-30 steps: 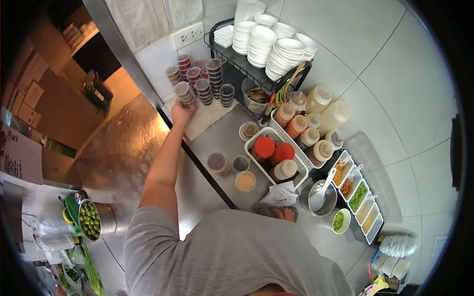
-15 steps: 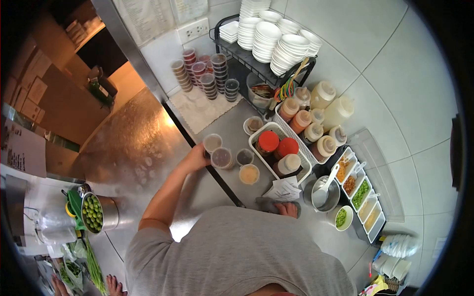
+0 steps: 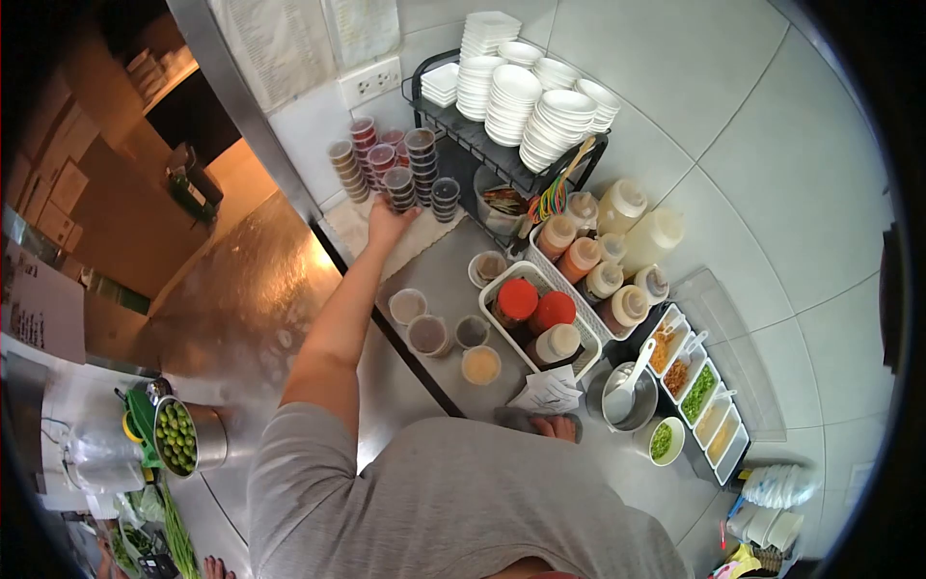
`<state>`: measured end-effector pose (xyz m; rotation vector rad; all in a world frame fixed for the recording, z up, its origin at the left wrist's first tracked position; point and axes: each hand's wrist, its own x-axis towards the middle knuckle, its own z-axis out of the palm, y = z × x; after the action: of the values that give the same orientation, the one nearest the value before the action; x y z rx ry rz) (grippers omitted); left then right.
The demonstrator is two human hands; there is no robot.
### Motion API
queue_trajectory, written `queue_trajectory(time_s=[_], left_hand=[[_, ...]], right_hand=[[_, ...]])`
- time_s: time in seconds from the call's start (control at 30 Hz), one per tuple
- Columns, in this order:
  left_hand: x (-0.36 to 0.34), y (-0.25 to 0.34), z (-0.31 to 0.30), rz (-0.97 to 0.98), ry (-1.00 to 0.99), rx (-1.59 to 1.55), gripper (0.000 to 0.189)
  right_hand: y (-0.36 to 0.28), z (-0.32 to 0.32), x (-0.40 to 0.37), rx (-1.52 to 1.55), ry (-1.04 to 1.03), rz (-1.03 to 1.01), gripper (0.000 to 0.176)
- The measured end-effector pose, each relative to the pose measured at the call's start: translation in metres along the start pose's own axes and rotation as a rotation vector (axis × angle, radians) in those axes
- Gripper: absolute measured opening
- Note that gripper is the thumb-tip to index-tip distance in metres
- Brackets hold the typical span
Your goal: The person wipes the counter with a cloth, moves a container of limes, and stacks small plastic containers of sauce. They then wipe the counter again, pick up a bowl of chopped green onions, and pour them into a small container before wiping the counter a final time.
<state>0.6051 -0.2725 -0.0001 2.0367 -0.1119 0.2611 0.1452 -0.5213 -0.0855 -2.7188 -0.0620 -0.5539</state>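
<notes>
Reaching L hand [image 3: 386,220], grip unclear, at 1 cup stack [image 3: 401,186]; 4 loose cups [image 3: 427,335] nearby.

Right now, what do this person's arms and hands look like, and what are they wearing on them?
The person wears a grey short-sleeved T-shirt. Its left sleeve ends above the elbow, and the left arm is bare below it. The left hand shows no glove or watch. Of the right hand only ungloved fingers show.

I see a plain grey T-shirt [image 3: 453,502], loose across the shoulders. Its short left sleeve [image 3: 294,439] ends on the upper arm; the left hand [image 3: 386,220] and right hand [image 3: 555,425] are bare.
</notes>
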Motion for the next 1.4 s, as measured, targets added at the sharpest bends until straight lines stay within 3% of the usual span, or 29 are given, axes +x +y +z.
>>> queue_trajectory(time_s=[0.2,0.3,0.4,0.5,0.63,0.67,0.77,0.87,0.97,1.07,1.17,1.27,1.4], left_hand=[[0.006,-0.005,0.021,-0.002,0.121,0.175,0.068],[-0.005,0.004,0.011,0.038,0.089,0.077,0.065],[-0.027,0.022,-0.005,0.096,-0.073,-0.011,0.066],[-0.048,0.013,-0.011,0.146,-0.458,-0.064,0.071],[-0.081,0.016,-0.015,0.158,-0.815,-0.238,0.068],[-0.081,0.015,-0.015,0.276,-0.864,-0.168,0.066],[-0.077,0.011,-0.017,0.223,-1.196,-0.247,0.063],[-0.069,0.007,-0.014,-0.087,-1.428,-0.413,0.051],[-0.066,0.014,-0.012,-0.182,-1.435,-0.465,0.036],[-0.046,-0.001,-0.004,-0.138,-1.207,-0.455,0.035],[-0.024,0.007,0.01,-0.043,-0.582,-0.108,0.047],[-0.014,0.013,0.029,0.084,-0.274,0.009,0.058],[-0.005,0.012,0.05,0.157,-0.215,0.109,0.065]], right_hand=[[-0.01,-0.009,0.008,0.029,0.006,0.003,0.027],[-0.006,-0.009,0.006,0.02,-0.049,-0.002,0.028],[-0.001,-0.003,-0.001,0.01,-0.066,0.005,0.03],[-0.004,-0.004,0.005,0.005,0.001,0.001,0.028],[-0.018,-0.018,0.018,0.032,0.006,0.026,0.035],[-0.021,-0.022,0.021,0.041,-0.006,0.035,0.037],[-0.022,-0.025,0.022,0.056,-0.055,0.043,0.032],[-0.017,-0.021,0.018,0.052,-0.053,0.025,0.031],[-0.016,-0.02,0.016,0.072,-0.057,0.031,0.03],[-0.011,-0.02,0.015,0.048,-0.1,0.011,0.029],[-0.013,-0.018,0.013,0.067,-0.069,0.023,0.029],[-0.007,-0.014,0.009,0.056,-0.075,-0.004,0.027],[0.0,-0.009,0.005,0.009,-0.09,0.005,0.025]])
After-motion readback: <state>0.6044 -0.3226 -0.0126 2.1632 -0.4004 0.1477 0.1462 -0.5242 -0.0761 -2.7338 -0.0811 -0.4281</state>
